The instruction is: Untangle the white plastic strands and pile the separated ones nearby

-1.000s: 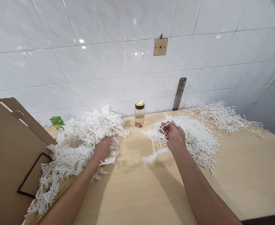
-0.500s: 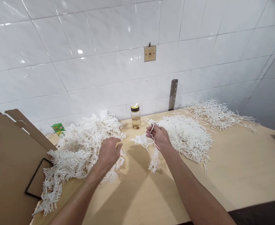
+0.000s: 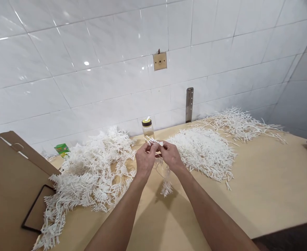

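Both hands meet over the middle of the table. My left hand pinches one side of a thin white branched plastic piece. My right hand is closed on the other side of it, thumb and fingers pressed together. From the right hand a feathery white tuft hangs down on thin strands above the tabletop. To the left lies a large heap of tangled white branched pieces. On the right is a denser pile of short white pieces. The fingertips partly hide the held piece.
A jar with a dark lid stands behind my hands. Longer white strands lie at the back right. A cardboard box stands at the left, near a green packet. A metal strip rises by the tiled wall.
My left hand has moved right, away from the left heap, and joined my right hand at the white piece. The right hand has shifted slightly left. The view has turned a little.
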### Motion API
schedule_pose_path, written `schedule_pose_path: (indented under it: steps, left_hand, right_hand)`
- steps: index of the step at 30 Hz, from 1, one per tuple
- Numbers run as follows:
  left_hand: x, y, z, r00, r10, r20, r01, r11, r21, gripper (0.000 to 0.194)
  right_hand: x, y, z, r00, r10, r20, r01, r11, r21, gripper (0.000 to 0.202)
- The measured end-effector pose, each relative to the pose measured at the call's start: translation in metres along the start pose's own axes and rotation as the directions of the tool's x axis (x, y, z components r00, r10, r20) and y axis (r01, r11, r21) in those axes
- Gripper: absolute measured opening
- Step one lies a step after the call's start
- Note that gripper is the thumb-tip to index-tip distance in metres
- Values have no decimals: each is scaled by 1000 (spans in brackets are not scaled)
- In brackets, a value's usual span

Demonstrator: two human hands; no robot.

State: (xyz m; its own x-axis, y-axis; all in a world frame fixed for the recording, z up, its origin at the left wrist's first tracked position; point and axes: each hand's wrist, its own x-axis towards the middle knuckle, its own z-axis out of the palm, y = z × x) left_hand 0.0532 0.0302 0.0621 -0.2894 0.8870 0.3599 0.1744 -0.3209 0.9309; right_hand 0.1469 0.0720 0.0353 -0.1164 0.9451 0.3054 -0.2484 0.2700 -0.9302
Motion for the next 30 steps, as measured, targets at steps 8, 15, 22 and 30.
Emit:
schedule_pose_path:
  steps: [8, 15, 22, 30]
  left_hand:
    - [22, -19, -7, 990, -117, -74, 104, 982, -157, 30]
    - [26, -44, -22, 957, -245, 154, 282, 913, -297, 36]
    - [20, -68, -16, 980, -169, 108, 189, 958, -214, 32]
    - [16, -61, -18, 976, -190, 104, 201, 974, -109, 26]
  right_hand:
    - [1, 11, -7, 1000, -8, 12, 10, 986, -165, 19]
    - [3, 8, -18, 949, 286, 133, -296, 953, 69, 16]
    - [7, 11, -29, 922, 366, 125, -379, 921, 96, 22]
    - [4, 5, -32, 927, 333, 173, -338, 941, -4, 27]
